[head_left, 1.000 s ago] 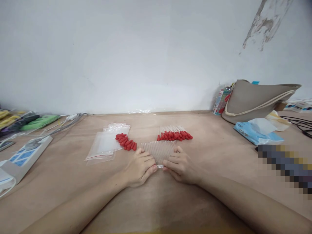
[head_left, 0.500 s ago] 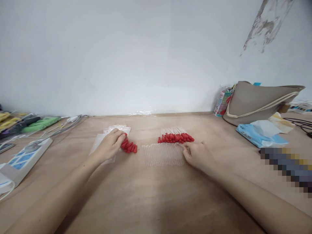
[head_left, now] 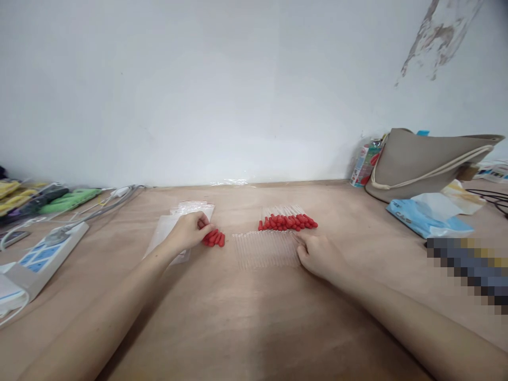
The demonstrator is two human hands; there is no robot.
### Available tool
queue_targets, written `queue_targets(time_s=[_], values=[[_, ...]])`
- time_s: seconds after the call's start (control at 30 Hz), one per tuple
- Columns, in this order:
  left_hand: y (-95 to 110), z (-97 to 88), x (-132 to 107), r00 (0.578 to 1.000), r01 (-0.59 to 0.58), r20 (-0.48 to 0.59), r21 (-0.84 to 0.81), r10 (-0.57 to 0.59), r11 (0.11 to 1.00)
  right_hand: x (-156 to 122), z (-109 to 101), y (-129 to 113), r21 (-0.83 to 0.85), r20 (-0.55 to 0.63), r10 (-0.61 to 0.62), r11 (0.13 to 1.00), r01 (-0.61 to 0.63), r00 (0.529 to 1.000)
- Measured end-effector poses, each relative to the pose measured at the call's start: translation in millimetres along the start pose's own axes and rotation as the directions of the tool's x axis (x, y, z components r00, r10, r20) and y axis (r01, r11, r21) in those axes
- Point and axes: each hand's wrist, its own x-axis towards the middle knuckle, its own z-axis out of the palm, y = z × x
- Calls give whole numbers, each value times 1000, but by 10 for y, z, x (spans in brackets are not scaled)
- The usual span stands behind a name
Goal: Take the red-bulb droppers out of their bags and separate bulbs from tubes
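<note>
My left hand [head_left: 191,230] is closed at the left edge of a small pile of red rubber bulbs [head_left: 215,238]; what its fingertips pinch is hidden. Beneath and behind that hand lie clear plastic bags [head_left: 161,233]. A row of thin clear tubes [head_left: 265,250] lies side by side in the middle of the table. At the row's right end my right hand [head_left: 317,253] pinches the upper end of a clear tube [head_left: 296,236]. Just beyond the row are several clear tubes fitted with red bulbs [head_left: 288,222], their bulbs pointing toward me.
On the left are a power strip [head_left: 50,253], cables and bagged green and yellow items [head_left: 73,201]. To the right stand a grey bag [head_left: 424,164] and a bottle [head_left: 363,166], with a blue tissue pack [head_left: 428,218] in front. A wall [head_left: 238,95] closes off the table's back.
My left hand has shifted slightly right over the loose red bulbs, its fingers curling in, and covers more of the pile. My right hand stays almost in place at the tube.
</note>
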Motion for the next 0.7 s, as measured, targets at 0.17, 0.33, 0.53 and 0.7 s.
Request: queue_targets(time_s=[0.17,0.33,0.53,0.7], values=[[35,-68,17,993,89,-85,72,-83,993,7,37,-22,16,15,5,1000,-5,1000],[82,-163,-16,980,88,-182,75,-74,993,26,57,-43,21,37,5,1000,-6,999],[403,-125,-15,989,-29,-139,152,51,988,23,47,-52,63,53,15,998,-19,998],[776,152,231,990,-54,137,166,31,985,7,31,-49,117,48,29,993,-34,998]])
